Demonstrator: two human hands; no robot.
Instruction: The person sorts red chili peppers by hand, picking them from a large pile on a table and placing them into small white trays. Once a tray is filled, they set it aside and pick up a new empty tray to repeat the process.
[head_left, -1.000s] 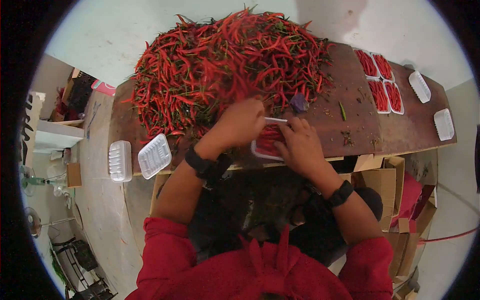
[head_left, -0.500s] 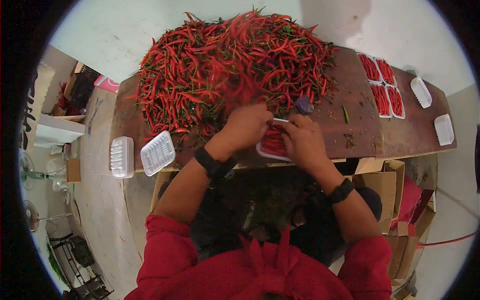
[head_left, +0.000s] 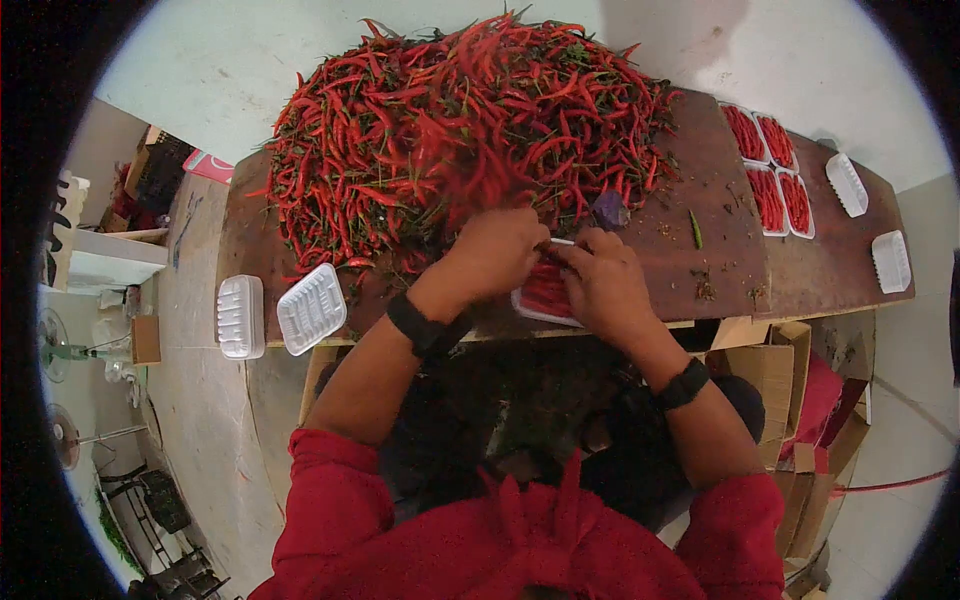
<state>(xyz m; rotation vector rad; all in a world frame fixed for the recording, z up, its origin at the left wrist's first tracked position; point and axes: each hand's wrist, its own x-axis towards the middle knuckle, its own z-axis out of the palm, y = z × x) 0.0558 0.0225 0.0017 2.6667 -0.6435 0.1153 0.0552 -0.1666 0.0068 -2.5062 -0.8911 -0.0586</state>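
My left hand is closed in a pinch at the far left corner of a white foam tray. Red chili peppers lie lengthwise in this tray, at the table's near edge. Over the tray's right side is my right hand, with thumb and fingers pressed together, close to the left fingertips. Whatever the two pinches hold is hidden by the fingers. Just beyond the hands rises a large heap of loose red chili peppers with green stems.
Stacked white trays and a single white tray stand at the left. Several filled trays sit at the right, near more white trays. A purple object and a green chili lie beyond my right hand. Cardboard boxes are below.
Both hands remain over the tray, their fingertips now closer together above its far edge. The view has shifted very slightly.
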